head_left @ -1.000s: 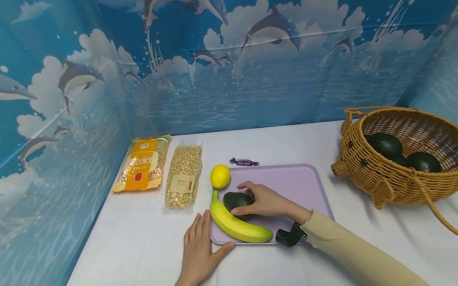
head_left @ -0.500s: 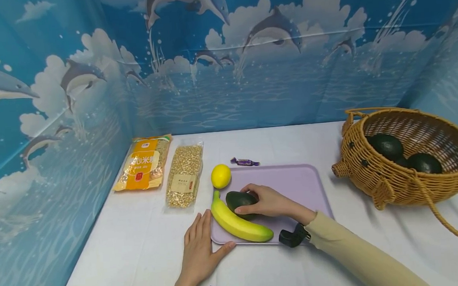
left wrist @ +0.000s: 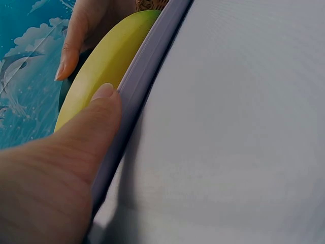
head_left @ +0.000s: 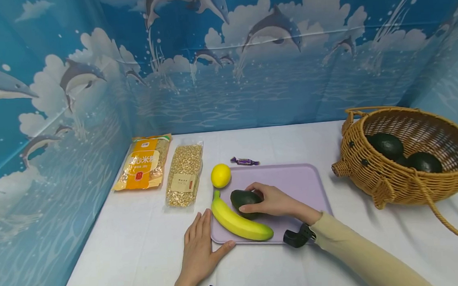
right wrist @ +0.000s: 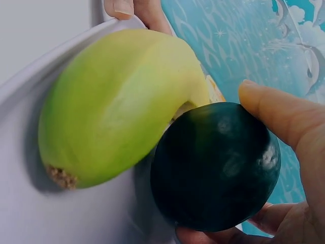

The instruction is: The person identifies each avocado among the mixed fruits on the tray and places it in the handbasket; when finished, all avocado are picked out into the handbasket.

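A lilac tray [head_left: 291, 183] lies on the white table. My right hand [head_left: 273, 200] grips a dark green avocado [head_left: 244, 199] over the tray, thumb on one side and fingers on the other. In the right wrist view the avocado [right wrist: 216, 168] fills the space between thumb and fingers. Beside it on the tray lies a yellow banana [head_left: 238, 224], greenish at one end. A lemon [head_left: 220, 175] is at the tray's far left corner. My left hand [head_left: 198, 251] lies with straight fingers at the tray's near left corner, its thumb touching the rim in the left wrist view.
On the right stands a pig-shaped wicker basket [head_left: 392, 189] with avocados [head_left: 424, 162] in it; its rope handle hangs over the table. A wrapped candy [head_left: 245, 161] lies behind the tray. To the left are an orange bag [head_left: 142, 164] and a clear grain bag [head_left: 184, 175].
My right hand has shifted slightly to the right with the avocado, away from the banana. The left hand stays where it was.
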